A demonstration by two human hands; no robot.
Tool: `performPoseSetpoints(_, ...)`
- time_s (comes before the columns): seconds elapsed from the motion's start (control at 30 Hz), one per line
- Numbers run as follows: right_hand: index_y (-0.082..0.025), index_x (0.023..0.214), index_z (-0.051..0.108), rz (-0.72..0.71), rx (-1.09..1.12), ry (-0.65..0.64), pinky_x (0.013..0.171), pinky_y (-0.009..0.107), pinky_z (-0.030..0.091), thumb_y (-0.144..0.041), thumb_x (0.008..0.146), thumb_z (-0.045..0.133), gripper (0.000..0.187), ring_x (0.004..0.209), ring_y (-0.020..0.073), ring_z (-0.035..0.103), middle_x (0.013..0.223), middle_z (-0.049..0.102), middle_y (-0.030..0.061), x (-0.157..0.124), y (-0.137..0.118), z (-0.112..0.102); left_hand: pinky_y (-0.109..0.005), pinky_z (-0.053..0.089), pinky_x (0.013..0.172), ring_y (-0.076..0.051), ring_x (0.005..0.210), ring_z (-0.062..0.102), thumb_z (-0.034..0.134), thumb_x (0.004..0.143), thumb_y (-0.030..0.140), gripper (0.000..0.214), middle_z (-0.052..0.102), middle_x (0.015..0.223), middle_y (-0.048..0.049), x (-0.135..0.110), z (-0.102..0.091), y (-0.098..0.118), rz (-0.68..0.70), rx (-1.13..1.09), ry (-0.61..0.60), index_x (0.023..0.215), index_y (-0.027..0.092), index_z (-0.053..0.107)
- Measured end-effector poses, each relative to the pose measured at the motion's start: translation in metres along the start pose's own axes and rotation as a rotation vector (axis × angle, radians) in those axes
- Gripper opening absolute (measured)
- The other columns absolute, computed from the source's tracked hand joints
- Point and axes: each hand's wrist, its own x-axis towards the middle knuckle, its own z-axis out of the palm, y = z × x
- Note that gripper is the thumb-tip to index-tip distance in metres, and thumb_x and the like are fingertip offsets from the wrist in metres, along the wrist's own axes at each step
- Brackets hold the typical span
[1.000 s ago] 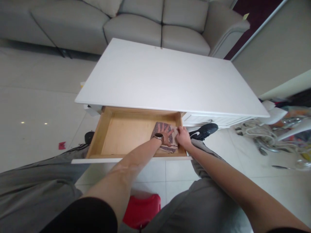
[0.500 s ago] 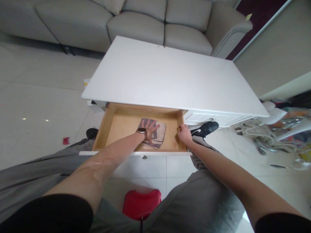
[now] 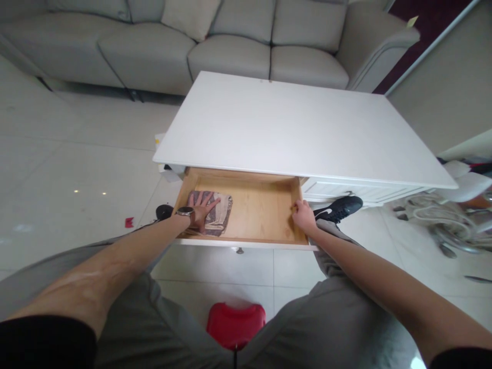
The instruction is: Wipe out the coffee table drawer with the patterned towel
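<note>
A wooden drawer [image 3: 261, 215] is pulled out from the white coffee table [image 3: 300, 128]. Inside it, against the left end, lies a folded grey-brown and cream cloth [image 3: 221, 215]. My left hand [image 3: 200, 211], with a watch on the wrist, rests on the cloth with its fingers spread flat. At the opposite end, my right hand [image 3: 304, 217] has its fingers curled over the drawer's right wall.
A grey sofa [image 3: 230, 56] stands behind the table. A red plastic seat [image 3: 236, 323] is below me, between my legs. My black shoe [image 3: 340, 207] is beside the drawer's right end. Coiled hoses and cables [image 3: 442, 215] lie on the floor at right.
My left hand and the cloth have slid from the middle of the drawer to its left end. My right hand keeps its place on the right wall. The view has shifted a little.
</note>
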Motion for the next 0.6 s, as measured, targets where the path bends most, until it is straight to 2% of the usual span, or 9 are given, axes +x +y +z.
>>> performPoseSetpoints(0.23,-0.018,0.108,0.068,-0.010,0.022,0.012,0.075,0.029,0.041,-0.010,0.094,0.048,0.026,0.087,0.0194,0.061,0.112,0.060,0.0102,-0.002,-0.001,0.000,-0.079,-0.004,0.117,-0.051,0.157,-0.016,0.097,0.034,0.056,0.167,-0.016,0.175,-0.0141,0.017,-0.020,-0.007,-0.008,-0.117,-0.016,0.168,0.037,-0.001)
performPoseSetpoints(0.47,-0.018,0.105,0.069,0.001,0.011,0.007,0.069,0.030,0.037,-0.010,0.094,0.048,0.026,0.081,0.0182,0.058,0.112,0.060,0.0104,-0.005,-0.005,-0.005,-0.079,-0.002,0.116,-0.053,0.157,-0.011,0.092,0.042,0.062,0.157,-0.010,0.176,-0.0160,0.046,-0.050,-0.016,0.019,-0.120,0.029,0.169,0.035,0.003)
performPoseSetpoints(0.6,-0.018,0.103,0.069,-0.007,0.023,0.011,0.069,0.030,0.037,-0.008,0.093,0.047,0.026,0.081,0.0181,0.058,0.111,0.061,0.0098,-0.003,-0.005,-0.005,-0.077,-0.003,0.118,-0.050,0.159,-0.010,0.091,0.046,0.059,0.153,-0.004,0.177,-0.0147,0.054,-0.059,-0.021,0.028,-0.134,0.066,0.169,0.035,0.005)
